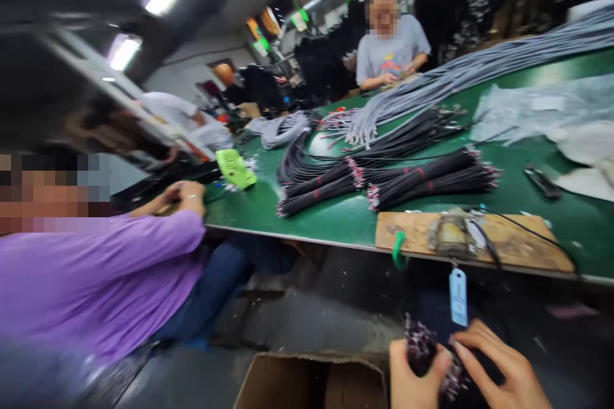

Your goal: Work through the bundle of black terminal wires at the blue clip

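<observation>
The left hand [418, 376] is wrapped around a thick bunch of thin dark wires with pinkish-white tips [421, 348], low in front of the table [268, 214]. The right hand [503, 364] is bent with its fingertips right by those tips; I can't tell if it pinches any.

A brown cardboard box with an open top [275, 383] is just beside the left hand. On the smooth, shiny green table, a flat, stained wooden board [522, 239] sits at the edge. Bendy black wire bundles with red ties [432, 180] lie behind it, near long, smooth grey cables [460, 77]. A crinkly see-through plastic bag [508, 112] has a white label. A light blue tag [458, 297] hangs below the board, its marks too blurry to read.
</observation>
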`<move>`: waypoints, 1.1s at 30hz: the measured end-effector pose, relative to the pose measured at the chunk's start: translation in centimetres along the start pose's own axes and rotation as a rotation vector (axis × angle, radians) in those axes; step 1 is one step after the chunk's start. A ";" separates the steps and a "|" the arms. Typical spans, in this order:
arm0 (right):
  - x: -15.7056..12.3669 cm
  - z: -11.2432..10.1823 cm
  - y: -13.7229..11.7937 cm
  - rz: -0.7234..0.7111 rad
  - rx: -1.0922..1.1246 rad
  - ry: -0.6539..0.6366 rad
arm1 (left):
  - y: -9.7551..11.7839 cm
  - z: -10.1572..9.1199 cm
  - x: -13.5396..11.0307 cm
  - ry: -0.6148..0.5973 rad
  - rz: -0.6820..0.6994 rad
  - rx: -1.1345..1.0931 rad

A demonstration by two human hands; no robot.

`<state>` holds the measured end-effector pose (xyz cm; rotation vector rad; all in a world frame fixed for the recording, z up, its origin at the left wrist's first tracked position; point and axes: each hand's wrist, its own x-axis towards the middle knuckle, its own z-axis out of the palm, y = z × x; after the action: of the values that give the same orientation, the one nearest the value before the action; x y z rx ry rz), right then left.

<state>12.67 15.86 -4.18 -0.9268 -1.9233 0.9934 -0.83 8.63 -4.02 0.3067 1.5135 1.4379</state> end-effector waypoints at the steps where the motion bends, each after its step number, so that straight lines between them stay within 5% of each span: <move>1: 0.3 -0.1 -0.5 0.040 0.030 -0.030 | 0.2 0.0 0.0 0.060 0.025 -0.021; 9: 2.3 -0.9 -4.1 -0.009 0.215 0.047 | 2.6 0.8 -0.4 0.102 0.091 -0.043; 22: 1.6 0.2 -3.6 0.183 0.302 0.146 | 1.1 0.2 -0.3 0.172 0.195 0.149; 30: 1.7 -0.3 -2.7 0.364 0.536 -0.020 | 2.4 1.0 -0.6 0.068 0.107 0.005; 33: 1.9 -0.5 -3.1 0.304 0.546 -0.046 | 2.7 0.9 -0.5 -0.012 0.100 0.021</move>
<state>11.52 16.35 -0.73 -0.8826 -1.4439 1.6257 -1.07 9.51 -1.25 0.4077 1.5223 1.4961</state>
